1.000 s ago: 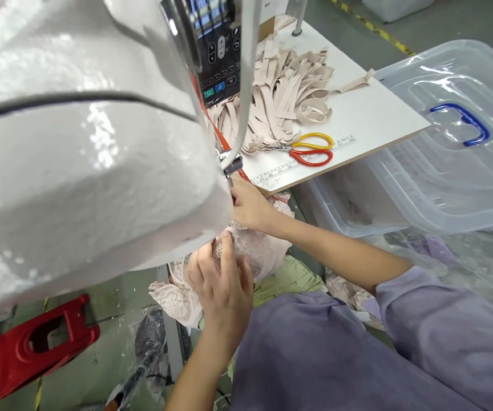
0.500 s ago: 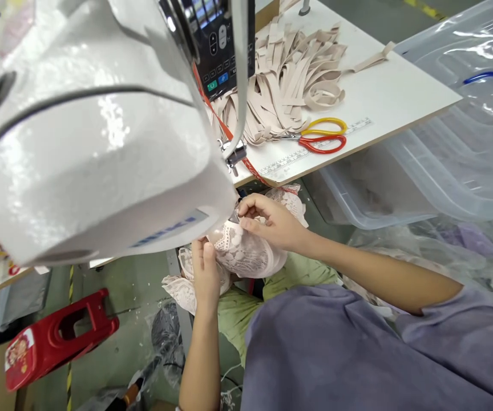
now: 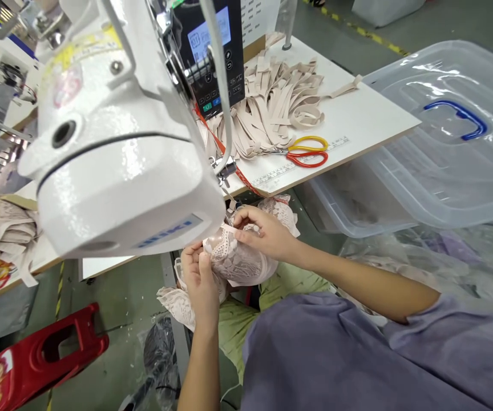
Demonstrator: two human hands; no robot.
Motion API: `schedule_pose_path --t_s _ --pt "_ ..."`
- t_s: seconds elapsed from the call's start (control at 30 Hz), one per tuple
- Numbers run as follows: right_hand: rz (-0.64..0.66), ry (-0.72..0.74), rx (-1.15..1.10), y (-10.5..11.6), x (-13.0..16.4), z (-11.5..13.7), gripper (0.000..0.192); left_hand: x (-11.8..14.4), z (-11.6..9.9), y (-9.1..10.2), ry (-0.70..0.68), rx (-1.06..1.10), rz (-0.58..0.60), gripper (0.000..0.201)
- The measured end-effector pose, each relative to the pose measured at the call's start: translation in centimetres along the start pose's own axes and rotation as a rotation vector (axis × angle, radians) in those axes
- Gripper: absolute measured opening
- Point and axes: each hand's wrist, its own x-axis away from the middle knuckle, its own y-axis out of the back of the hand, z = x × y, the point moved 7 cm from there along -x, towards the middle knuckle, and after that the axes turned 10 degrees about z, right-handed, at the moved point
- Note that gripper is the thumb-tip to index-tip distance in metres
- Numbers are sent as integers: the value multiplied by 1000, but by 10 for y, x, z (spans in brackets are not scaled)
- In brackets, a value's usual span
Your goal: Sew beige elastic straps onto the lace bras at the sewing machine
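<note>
A pale lace garment (image 3: 240, 260) is gripped under the white sewing machine (image 3: 118, 165), below the tabletop (image 3: 366, 123) edge, by the left hand (image 3: 199, 279) and right hand (image 3: 263, 231).

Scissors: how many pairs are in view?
1 clearly: the scissors, yellow and red handled, lie on the white table beside the strap pile. Others may be hidden.

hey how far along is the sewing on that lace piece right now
Done: nothing finished can be picked out. In hand: the left hand and right hand both grip the pale pink lace garment under the white sewing machine head. Left: a heap of beige elastic strips lies beside the red and yellow scissors on the white table.
</note>
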Motion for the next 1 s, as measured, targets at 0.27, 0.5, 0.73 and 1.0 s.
schedule_pose_path --t_s 0.27,0.5,0.73,1.0 --pt "-11 -2 92 3 0 5 23 5 -15 3 -108 -145 -64 34" --pt "-44 -53 7 -5 -3 1 29 6 -16 3 -45 -86 -73 32" --pt "162 -189 -220 1 27 -5 30 29 -3 -9 23 99 144 30" --pt "331 -260 -300 -8 62 10 29 36 29 -53 348 353 527 67"
